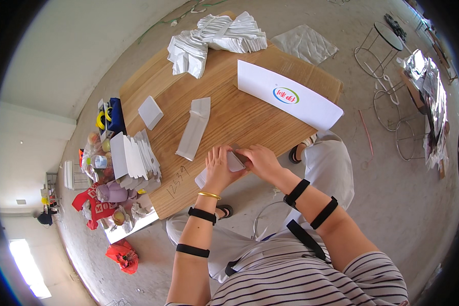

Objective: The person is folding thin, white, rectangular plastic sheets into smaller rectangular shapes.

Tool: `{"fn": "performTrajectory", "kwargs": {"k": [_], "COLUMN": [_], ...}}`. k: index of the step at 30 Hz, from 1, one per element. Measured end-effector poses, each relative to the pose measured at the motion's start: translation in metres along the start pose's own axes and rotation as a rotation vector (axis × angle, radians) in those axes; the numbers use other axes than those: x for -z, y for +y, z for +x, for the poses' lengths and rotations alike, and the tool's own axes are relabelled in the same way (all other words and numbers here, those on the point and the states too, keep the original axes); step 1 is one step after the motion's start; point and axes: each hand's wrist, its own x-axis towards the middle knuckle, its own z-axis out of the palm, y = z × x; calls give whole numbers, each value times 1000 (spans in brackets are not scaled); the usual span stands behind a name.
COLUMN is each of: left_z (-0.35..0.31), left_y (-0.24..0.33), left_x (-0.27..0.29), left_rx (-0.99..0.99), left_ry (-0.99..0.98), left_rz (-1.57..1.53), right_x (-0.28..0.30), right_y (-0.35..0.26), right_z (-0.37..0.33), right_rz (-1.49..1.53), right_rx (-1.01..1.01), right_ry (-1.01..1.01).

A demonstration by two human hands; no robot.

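At the near edge of the wooden table, both of my hands are on a small white-and-grey folded card piece [234, 162]. My left hand [220, 167] grips it from the left, with its fingers bent over the top. On the other side, my right hand [262, 162] pinches its right end with thumb and fingers. Part of the card is hidden under my palms. Just beyond them lies an opened grey card strip [192, 133] with raised edges. Farther left is a flat white square card box [150, 112].
A row of white card pieces [132, 158] stands at the table's left edge. Bundled white sheets [217, 41] lie at the far end. A long white printed panel [285, 97] rests on cardboard at right. Beyond the left edge are bags [99, 204]; stools [387, 35] stand right.
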Motion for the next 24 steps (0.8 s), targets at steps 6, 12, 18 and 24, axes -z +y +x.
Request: {"fn": "performTrajectory", "kwargs": {"k": [6, 12, 18, 24], "left_z": [-1, 1, -4, -7], "left_y": [0, 2, -3, 2], "left_x": [1, 6, 5, 7], "left_rx": [-25, -18, -68, -100], "left_ry": [23, -21, -23, -35], "left_rz": [26, 13, 20, 12], "right_x": [-5, -2, 0, 3], "right_y": [3, 7, -1, -3], "right_z": [1, 11, 15, 4], "right_rz": [-12, -14, -63, 15], "right_rx": [26, 94, 172, -103], "right_ry": [23, -50, -71, 87]}}
